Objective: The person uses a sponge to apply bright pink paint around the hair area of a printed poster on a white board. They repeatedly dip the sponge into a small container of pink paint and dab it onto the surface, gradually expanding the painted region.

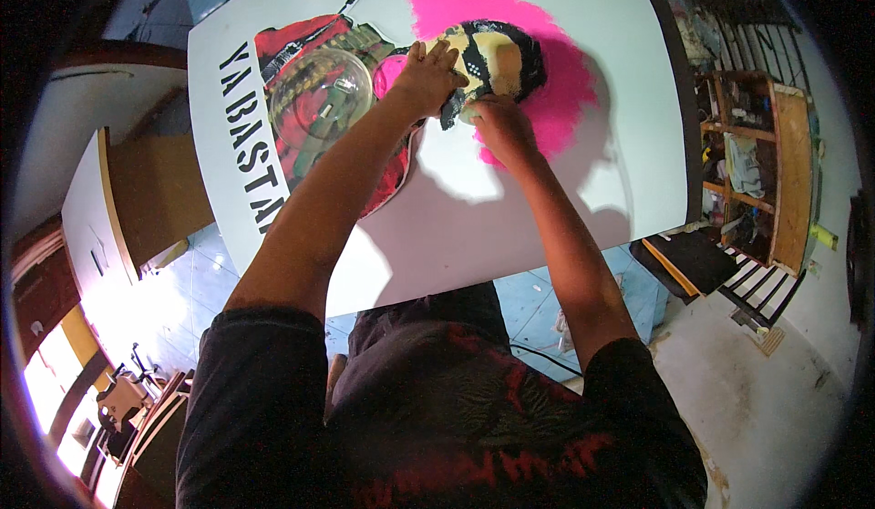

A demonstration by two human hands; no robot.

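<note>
A large white panel [510, 236] lies in front of me, with a cut-out-like painted figure in red, green, black and tan. A bright pink painted patch [565, 81] surrounds the figure's masked head [483, 53]. My left hand [428, 81] rests on the head beside its neck, fingers spread. My right hand [503, 128] is closed at the head's lower edge, against a small pale greenish thing whose kind I cannot make out. A clear round bowl-like piece [321, 94] sits on the figure's body, to the left of my left forearm.
Black stencilled lettering [244, 131] runs down the panel's left side. At the right stands a wooden shelf [775, 163] with assorted items, near a dark folder-like object [684, 258]. A pale cabinet [96, 208] is at the left, over blue floor tiles [196, 281].
</note>
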